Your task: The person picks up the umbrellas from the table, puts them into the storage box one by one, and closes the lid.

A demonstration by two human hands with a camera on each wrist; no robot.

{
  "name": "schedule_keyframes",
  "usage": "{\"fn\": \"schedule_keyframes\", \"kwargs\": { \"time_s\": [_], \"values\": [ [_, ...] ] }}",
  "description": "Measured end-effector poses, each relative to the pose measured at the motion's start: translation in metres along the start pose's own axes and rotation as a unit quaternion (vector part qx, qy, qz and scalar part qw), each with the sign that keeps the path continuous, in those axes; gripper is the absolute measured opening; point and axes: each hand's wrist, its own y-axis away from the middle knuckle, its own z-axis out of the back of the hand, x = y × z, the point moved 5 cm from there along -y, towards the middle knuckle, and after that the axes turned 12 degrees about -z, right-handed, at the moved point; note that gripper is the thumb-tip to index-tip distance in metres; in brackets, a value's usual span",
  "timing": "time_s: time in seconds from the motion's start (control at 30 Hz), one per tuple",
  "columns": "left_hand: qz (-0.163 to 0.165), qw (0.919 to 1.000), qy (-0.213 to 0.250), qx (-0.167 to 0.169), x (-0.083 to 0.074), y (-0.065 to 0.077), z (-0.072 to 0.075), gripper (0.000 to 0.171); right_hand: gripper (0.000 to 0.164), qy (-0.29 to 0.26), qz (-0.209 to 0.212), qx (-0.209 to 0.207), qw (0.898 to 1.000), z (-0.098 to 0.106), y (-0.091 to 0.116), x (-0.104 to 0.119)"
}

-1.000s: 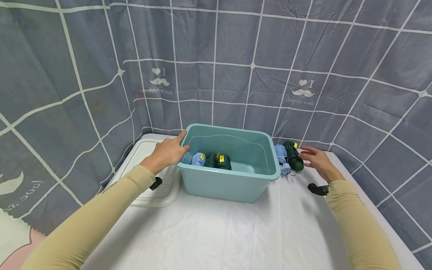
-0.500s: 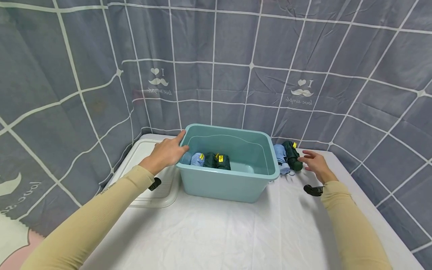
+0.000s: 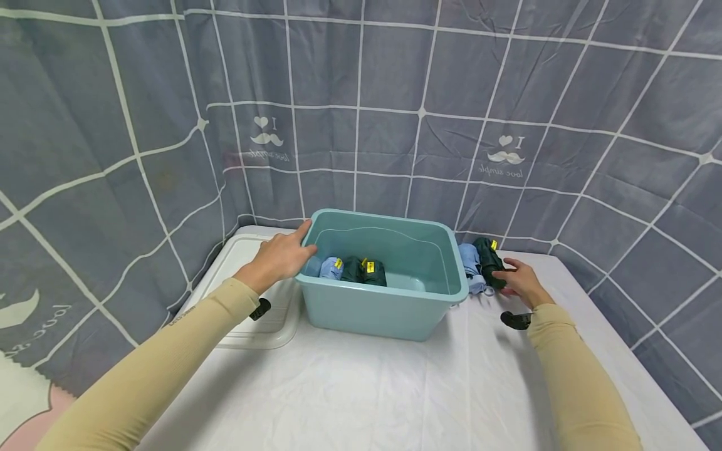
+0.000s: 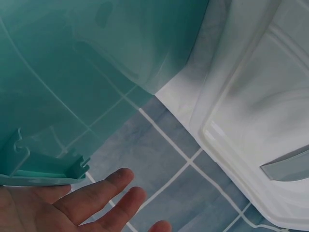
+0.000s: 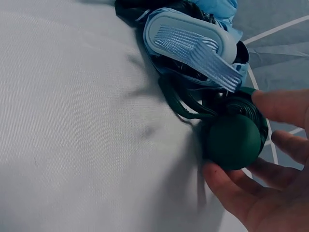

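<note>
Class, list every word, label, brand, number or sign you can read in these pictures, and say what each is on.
"I" with a heart, above "love simple": reversed, printed twice on the grey gridded back curtain.
"love", apparently: reversed and partly unclear, on the left curtain.
Dark lettering on the left sleeve: too small to read.
Yellow tags on the folded umbrellas: too small to read.

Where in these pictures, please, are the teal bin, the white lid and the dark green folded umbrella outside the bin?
Teal bin (image 3: 366, 311), head view: on its front outer wall.
White lid (image 4: 263, 101), left wrist view: on its broad face.
Dark green folded umbrella (image 5: 234, 141), right wrist view: on its rounded end.
</note>
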Motion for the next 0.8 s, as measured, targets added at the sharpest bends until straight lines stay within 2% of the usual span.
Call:
{"fn": "schedule_keyframes", "kwargs": {
  "time_s": [0.33, 0.57, 0.8],
  "values": [
    [0.000, 1.0000, 0.002, 0.000, -0.0005, 0.0004, -0.0001, 0.074, 0.074, 0.024, -0.018, -0.027, 0.999, 0.0011, -0.0020, -0.0038],
    [-0.003, 1.0000, -0.001, -0.002, -0.0007, 0.0001, -0.0003, 0.074, 0.074, 0.038, -0.012, -0.015, 0.999, 0.0001, 0.0003, -0.0040],
    [-0.004, 1.0000, -0.003, -0.003, -0.0008, 0.0000, -0.0001, 0.074, 0.076, 0.040, -0.016, 0.019, 0.999, 0.0032, 0.0067, -0.0074]
  ]
}}
